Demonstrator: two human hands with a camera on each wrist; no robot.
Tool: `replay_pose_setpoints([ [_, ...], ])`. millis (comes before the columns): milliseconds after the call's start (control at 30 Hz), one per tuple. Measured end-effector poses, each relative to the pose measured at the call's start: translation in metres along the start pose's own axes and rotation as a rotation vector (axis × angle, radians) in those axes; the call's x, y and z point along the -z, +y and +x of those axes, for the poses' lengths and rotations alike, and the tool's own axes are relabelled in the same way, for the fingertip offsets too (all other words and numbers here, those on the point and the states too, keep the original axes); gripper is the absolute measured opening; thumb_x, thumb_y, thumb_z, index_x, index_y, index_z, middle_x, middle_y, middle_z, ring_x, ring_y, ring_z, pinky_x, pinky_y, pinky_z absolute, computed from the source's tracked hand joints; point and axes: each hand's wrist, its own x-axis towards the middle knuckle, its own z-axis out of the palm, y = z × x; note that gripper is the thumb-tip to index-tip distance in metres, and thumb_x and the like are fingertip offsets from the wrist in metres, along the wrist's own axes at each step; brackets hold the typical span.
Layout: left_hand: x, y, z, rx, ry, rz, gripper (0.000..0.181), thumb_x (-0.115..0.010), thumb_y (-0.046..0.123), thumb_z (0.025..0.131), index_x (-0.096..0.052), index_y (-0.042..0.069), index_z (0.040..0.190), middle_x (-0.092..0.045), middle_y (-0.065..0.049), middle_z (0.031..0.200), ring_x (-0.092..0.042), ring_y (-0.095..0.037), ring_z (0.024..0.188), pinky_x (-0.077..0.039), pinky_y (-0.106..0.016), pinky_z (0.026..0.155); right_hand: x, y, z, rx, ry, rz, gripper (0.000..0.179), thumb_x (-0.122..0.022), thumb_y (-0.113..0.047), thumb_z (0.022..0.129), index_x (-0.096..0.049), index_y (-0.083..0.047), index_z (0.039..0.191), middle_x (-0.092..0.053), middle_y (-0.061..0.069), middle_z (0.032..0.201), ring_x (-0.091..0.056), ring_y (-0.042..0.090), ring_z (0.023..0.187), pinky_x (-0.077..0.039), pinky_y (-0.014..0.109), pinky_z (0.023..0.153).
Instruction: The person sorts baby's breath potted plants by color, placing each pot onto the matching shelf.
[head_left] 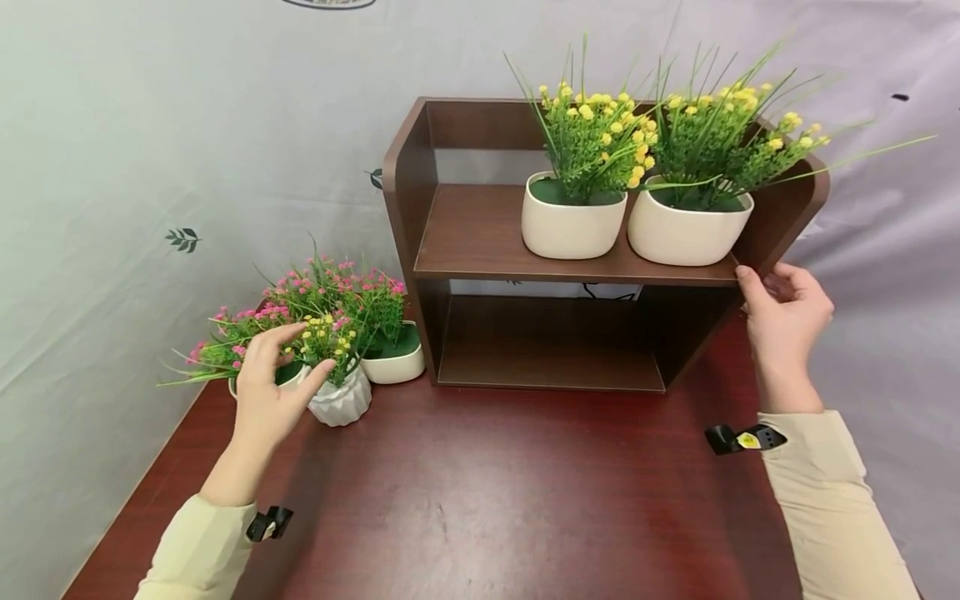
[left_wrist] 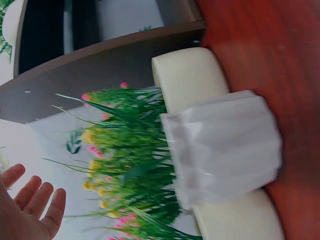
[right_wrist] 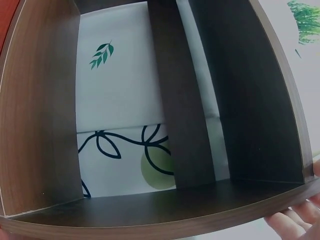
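Glossy reddish-brown tabletop (head_left: 487,492), pale wrinkled backdrop (head_left: 150,108), printed leaf sprig (head_left: 183,240), dark looping lines (right_wrist: 146,144), pale green disc (right_wrist: 154,176)

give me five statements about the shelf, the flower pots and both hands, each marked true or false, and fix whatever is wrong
1. Two cream rounded pots with yellow flowers stand on the upper board of the brown wood-grain shelf. True.
2. The white fluted pot with yellow flowers stands on the shelf's lower board. False: it stands on the dark red table, left of the shelf.
3. The left hand grips the white fluted pot. False: its fingers are apart and it holds nothing.
4. The right hand grips the right side of the shelf. True.
5. Green plants with pink flowers show to the left of the shelf. True.
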Motion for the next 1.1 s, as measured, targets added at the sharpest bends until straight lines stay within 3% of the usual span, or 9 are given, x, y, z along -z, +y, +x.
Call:
replay_pose_setpoints([
  [233,0.003,-0.017,-0.022,0.015,-0.007,0.055,0.059,-0.080,0.003,0.067,-0.055,-0.007,0.120,-0.055,-0.025,0.116,-0.045,-0.008,0.109,-0.037,-0.007,0.083,0.004,-0.002,0.001,-0.003,-0.003,0.000,0.021,-0.076,-0.006,0.075,-0.062,-0.022,0.076,-0.062,-0.017,0.063,-0.053,-0.005,0.045,-0.043,0.008,0.045],
  [433,0.008,-0.031,-0.038,0.037,-0.039,0.093,0.061,-0.080,0.000,0.064,-0.053,-0.010,0.118,-0.053,-0.027,0.113,-0.040,0.002,0.108,-0.033,-0.001,0.084,0.002,-0.001,0.002,0.014,-0.011,-0.052,0.020,-0.077,-0.009,0.075,-0.063,-0.023,0.075,-0.061,-0.020,0.061,-0.052,-0.004,0.042,-0.044,0.008,0.045],
  [533,0.008,-0.035,-0.044,0.095,-0.072,0.104,0.064,-0.081,-0.003,0.063,-0.052,-0.011,0.119,-0.050,-0.028,0.112,-0.042,-0.001,0.103,-0.034,0.003,0.081,0.001,-0.001,0.002,0.021,-0.010,-0.070,0.019,-0.077,-0.011,0.076,-0.064,-0.025,0.075,-0.061,-0.021,0.060,-0.052,-0.003,0.041,-0.043,0.008,0.045],
  [667,0.004,-0.040,-0.049,0.188,-0.129,0.151,0.066,-0.082,0.001,0.065,-0.050,-0.010,0.122,-0.049,-0.027,0.112,-0.047,-0.021,0.099,-0.034,0.003,0.075,0.003,-0.001,0.002,0.012,0.002,-0.041,0.019,-0.078,-0.009,0.075,-0.064,-0.023,0.074,-0.062,-0.019,0.061,-0.052,-0.003,0.042,-0.043,0.008,0.044],
  [833,-0.002,-0.047,-0.053,0.241,-0.166,0.195,0.067,-0.082,0.007,0.068,-0.048,-0.009,0.124,-0.049,-0.027,0.113,-0.046,-0.036,0.104,-0.036,-0.017,0.077,0.005,-0.001,0.001,-0.010,0.007,-0.007,0.020,-0.077,-0.007,0.074,-0.063,-0.022,0.074,-0.062,-0.018,0.061,-0.052,-0.004,0.041,-0.043,0.009,0.044],
  [1033,-0.005,-0.057,-0.058,0.341,-0.210,0.162,0.074,-0.080,0.012,0.074,-0.041,-0.008,0.133,-0.047,-0.028,0.119,-0.048,-0.039,0.109,-0.030,0.006,0.072,0.003,-0.002,0.001,-0.020,-0.003,-0.042,0.020,-0.077,-0.009,0.076,-0.064,-0.024,0.075,-0.061,-0.020,0.061,-0.052,-0.004,0.040,-0.044,0.009,0.044],
  [1100,-0.006,-0.060,-0.060,0.374,-0.226,0.141,0.076,-0.079,0.013,0.075,-0.038,-0.009,0.136,-0.046,-0.030,0.122,-0.049,-0.041,0.111,-0.029,0.007,0.072,0.003,-0.002,0.001,-0.025,-0.007,-0.047,0.019,-0.077,-0.010,0.076,-0.064,-0.024,0.076,-0.061,-0.020,0.061,-0.052,-0.004,0.041,-0.044,0.009,0.045],
])
